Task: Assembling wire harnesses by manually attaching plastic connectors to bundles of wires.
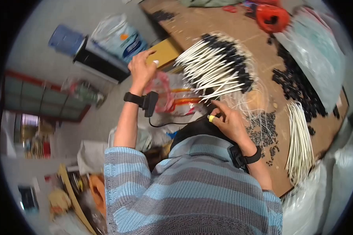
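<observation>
Below, a white plastic bag with a blue and orange label is seen on the floor, beside a blue water jug. A fan of white cable ties is spread over the wooden table; one strand is pinched by the right hand. The left hand is raised, fingers loosely curled, nothing visibly held.

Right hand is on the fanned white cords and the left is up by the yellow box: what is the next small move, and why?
Probably draw the right hand back with one cord pinched. Its fingertips sit at the loose near ends of the fanned white cords, whose black-tipped far ends lie on the wooden table. The left hand is raised beside the yellow box, seemingly empty, so it looks free to take the cord.
</observation>
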`<state>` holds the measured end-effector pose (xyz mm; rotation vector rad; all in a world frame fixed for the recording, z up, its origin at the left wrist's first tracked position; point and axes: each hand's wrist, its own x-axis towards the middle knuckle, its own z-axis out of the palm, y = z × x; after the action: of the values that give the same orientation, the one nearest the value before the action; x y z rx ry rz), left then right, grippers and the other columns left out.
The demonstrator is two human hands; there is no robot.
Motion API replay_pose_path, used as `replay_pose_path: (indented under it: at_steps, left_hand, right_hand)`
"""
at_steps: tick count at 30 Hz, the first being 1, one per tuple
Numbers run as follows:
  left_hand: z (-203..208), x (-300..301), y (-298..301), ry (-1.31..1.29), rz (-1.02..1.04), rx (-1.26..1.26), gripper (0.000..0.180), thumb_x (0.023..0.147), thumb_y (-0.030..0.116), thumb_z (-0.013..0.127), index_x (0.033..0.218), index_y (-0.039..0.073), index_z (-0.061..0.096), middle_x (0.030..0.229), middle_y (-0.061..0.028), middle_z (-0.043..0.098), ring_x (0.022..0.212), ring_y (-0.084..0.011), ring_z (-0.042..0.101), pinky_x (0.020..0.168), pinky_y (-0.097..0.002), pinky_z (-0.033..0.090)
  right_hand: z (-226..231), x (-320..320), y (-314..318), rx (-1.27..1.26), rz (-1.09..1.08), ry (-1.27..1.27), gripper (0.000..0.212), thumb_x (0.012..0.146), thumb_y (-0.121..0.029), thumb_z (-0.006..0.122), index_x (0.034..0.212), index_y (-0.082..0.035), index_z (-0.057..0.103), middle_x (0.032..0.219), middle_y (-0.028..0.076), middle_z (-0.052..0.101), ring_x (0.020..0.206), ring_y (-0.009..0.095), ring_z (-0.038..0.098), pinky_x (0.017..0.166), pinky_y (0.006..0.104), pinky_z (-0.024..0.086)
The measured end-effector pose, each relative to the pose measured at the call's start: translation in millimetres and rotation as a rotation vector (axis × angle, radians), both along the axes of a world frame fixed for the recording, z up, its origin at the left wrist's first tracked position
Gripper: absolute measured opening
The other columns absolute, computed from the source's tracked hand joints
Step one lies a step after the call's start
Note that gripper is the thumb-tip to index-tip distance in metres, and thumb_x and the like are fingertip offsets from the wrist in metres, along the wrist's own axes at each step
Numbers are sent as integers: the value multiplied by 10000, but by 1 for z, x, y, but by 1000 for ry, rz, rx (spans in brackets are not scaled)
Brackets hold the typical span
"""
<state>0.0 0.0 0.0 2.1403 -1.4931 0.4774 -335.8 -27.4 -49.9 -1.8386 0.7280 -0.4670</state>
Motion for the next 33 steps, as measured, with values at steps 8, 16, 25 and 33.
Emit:
replay_pose_path:
  at_steps: [8, 16, 25, 33]
  left_hand:
    - [-71, 91, 205, 542, 654, 78, 349, 759, 245, 645, 1064, 80, 690, 1037, -161, 677, 992, -301, 644, 871, -369, 485]
    - [-226, 108, 319, 1245, 1034, 374, 513, 776, 432, 604, 919, -56, 670, 838, -165, 684, 716, -263, 650, 681, -390, 497]
    - [-313, 73, 208, 1001, 926, 159, 293, 741, 238, 568, 805, -32, 662, 867, -271, 641, 875, -429, 617, 776, -492, 487]
    - [-297, 50, 163, 897, 723, 162, 142, 774, 109, 531, 782, 44, 657, 806, -233, 637, 820, -424, 622, 726, -504, 488]
  right_hand:
    - [-15, 52, 20, 129, 371, 44, 490, 786, -40, 673, 1255, -21, 532, 853, 37, 643, 610, 73, 472, 579, 233, 419]
    - [-38, 89, 22, 310, 402, 218, 439, 826, -44, 658, 1244, 8, 538, 851, -6, 614, 674, 37, 483, 608, 185, 401]
    - [-66, 132, 22, 402, 283, 434, 342, 841, -22, 648, 1171, 36, 582, 904, 32, 613, 787, 69, 545, 714, 197, 440]
    - [-68, 171, 35, 406, 359, 492, 310, 856, -8, 640, 1156, 48, 583, 917, 45, 631, 817, 75, 559, 738, 199, 451]
